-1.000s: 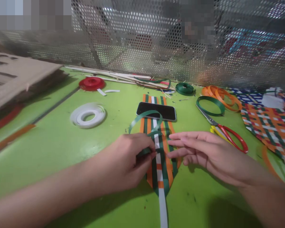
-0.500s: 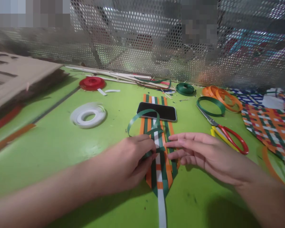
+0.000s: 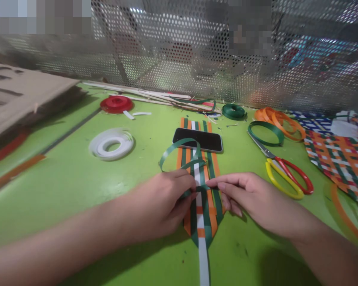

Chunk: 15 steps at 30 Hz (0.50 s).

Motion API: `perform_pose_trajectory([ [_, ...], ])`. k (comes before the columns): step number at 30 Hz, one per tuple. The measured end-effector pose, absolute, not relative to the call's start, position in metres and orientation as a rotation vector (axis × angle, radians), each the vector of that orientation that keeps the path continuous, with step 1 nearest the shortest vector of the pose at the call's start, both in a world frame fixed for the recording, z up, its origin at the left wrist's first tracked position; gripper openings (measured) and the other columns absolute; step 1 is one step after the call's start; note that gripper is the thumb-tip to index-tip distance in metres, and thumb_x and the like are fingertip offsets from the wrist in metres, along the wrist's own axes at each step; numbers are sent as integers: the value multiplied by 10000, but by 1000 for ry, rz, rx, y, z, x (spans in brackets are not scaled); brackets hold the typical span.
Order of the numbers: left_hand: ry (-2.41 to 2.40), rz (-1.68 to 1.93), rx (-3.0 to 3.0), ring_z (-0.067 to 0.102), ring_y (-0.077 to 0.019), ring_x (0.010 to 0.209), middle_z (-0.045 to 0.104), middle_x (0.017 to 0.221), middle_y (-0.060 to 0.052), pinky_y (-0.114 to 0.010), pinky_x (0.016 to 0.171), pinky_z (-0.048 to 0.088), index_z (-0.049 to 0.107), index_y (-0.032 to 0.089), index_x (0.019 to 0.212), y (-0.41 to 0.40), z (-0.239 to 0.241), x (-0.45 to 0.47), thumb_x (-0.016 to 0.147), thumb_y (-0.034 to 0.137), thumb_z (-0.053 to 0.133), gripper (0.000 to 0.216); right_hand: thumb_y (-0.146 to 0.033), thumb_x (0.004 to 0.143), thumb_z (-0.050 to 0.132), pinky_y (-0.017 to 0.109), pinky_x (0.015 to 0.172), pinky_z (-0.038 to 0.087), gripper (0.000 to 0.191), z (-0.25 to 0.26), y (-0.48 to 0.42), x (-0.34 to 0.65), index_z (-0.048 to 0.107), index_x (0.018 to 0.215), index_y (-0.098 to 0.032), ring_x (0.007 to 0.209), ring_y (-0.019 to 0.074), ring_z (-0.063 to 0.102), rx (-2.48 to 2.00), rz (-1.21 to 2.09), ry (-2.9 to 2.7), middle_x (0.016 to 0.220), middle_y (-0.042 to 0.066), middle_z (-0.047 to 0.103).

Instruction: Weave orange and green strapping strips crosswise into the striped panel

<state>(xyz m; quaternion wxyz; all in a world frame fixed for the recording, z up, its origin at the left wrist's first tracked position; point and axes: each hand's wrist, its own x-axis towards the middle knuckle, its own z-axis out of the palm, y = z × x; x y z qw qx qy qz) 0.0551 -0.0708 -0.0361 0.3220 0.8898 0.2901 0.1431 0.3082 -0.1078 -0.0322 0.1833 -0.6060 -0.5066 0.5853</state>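
Observation:
My left hand (image 3: 170, 196) is closed in a pinch on a green strip (image 3: 179, 146), whose free length curls up in a loop. Under the hands lies a narrow woven piece (image 3: 200, 220) of orange, green and white strips, pointed at its near end, with a white strip (image 3: 203, 260) running on towards me. The green strip's short end crosses the white middle strip. At that end is the outstretched index fingertip of my right hand (image 3: 249, 198); its thumb lies just behind and the other fingers curl loosely. A phone (image 3: 197, 140) rests across the far part of the woven piece.
Scissors (image 3: 283, 176) with red and yellow handles lie right, beside green (image 3: 267, 137) and orange coils (image 3: 283, 121). A white roll (image 3: 98, 149) and a red roll (image 3: 117, 104) sit left. Perforated metal (image 3: 167, 59) stands behind; cardboard (image 3: 24, 93) is far left.
My right hand has lowered and drawn its fingers in, its index fingertip now at the green strip's end. My left hand keeps its pinch in nearly the same place.

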Motion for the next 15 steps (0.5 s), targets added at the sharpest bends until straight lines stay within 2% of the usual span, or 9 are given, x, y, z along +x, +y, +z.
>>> perform_pose_trajectory([
  [8, 815, 332, 2320, 592, -177, 734, 643, 947, -59, -321, 658, 481, 631, 166, 1008, -73, -40, 55, 1051, 177, 470, 167, -396, 1094, 557, 274, 575, 387, 372, -30, -106, 308, 750, 1290, -146, 622, 130, 517, -1742, 1611, -1447, 659, -27, 557],
  [15, 798, 366, 2330, 588, -167, 725, 640, 936, -51, -307, 653, 477, 629, 168, 1012, -71, -38, 56, 1054, 173, 466, 169, -453, 1085, 560, 281, 581, 388, 374, -36, -108, 307, 743, 1293, -202, 622, 131, 518, -1726, 1621, -1415, 743, 6, 648],
])
